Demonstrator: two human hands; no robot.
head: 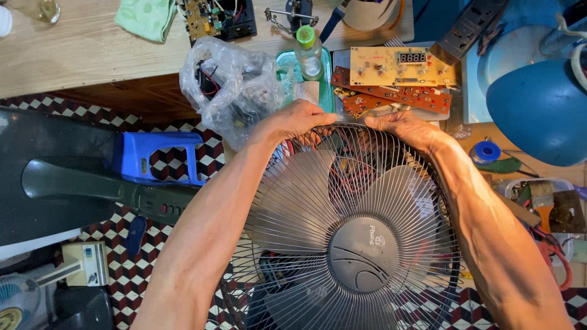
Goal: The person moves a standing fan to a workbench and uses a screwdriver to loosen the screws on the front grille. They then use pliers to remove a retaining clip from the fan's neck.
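Observation:
A round wire fan grille [306, 256] with a grey centre cap [362, 253] fills the lower middle of the view, pale fan blades showing behind its wires. My left hand [298, 118] grips the grille's far rim at the top left. My right hand [406, 127] grips the same rim a little to the right. Both forearms reach up from the bottom of the view, over the grille.
Beyond the rim lie circuit boards [400, 67], a small green-capped bottle [309, 52] and a clear plastic bag of parts [229, 85]. A blue stool [160, 157] and a dark fan stand [79, 183] sit left on checkered floor. A blue dome [541, 110] is at right.

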